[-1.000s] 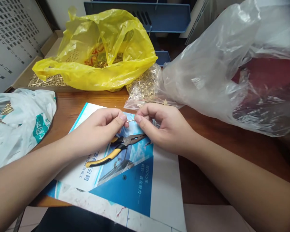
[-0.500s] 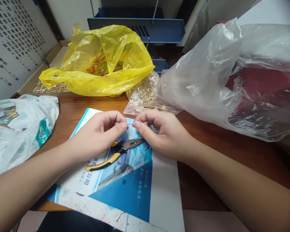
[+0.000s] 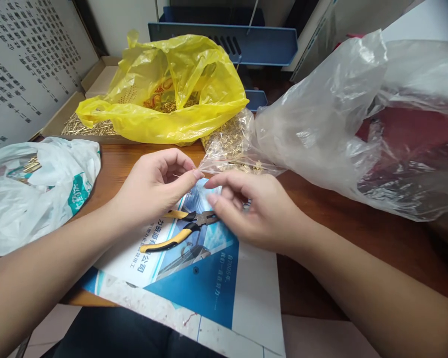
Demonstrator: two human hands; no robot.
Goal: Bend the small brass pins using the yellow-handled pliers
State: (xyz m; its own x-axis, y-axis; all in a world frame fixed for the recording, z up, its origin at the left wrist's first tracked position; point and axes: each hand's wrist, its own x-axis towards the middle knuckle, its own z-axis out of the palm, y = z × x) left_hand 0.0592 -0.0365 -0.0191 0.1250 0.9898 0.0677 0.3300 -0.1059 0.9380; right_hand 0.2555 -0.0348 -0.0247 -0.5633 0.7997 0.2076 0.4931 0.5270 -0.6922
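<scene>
Your left hand (image 3: 157,181) has its thumb and forefinger pressed together at the tips, pinching a thin pin (image 3: 176,175); one end of it shows in the curl behind those tips, and the rest is hidden by your fingers. Your right hand (image 3: 259,211) sits just beside, blurred a little, its thumb and forefinger parted and pointing at the left fingertips without touching them; its other fingers are curled in, and you cannot tell from here whether they hold anything. Below the gap between your hands lie the pliers (image 3: 200,219), yellow and black in the grips, handles spread, nose toward your right thumb, the upper grip running in beside your left hand. They rest flat on the folder (image 3: 257,293), blue and white with printed characters, which reaches over the near edge of the wooden table (image 3: 115,154) above your dark-clothed lap (image 3: 108,333). Just beyond your fingertips is the zip bag (image 3: 229,136) of small gold pieces, with the yellow bag (image 3: 179,119) behind and to its left, gold pieces inside it too. Left of that, the box (image 3: 65,112) holds gold pins. Nearer your left forearm slumps the white bag (image 3: 48,199), more gold pins showing in it. To the right bulges the clear bag (image 3: 313,129), something dark red within. At the back stands the blue rack (image 3: 224,42).
</scene>
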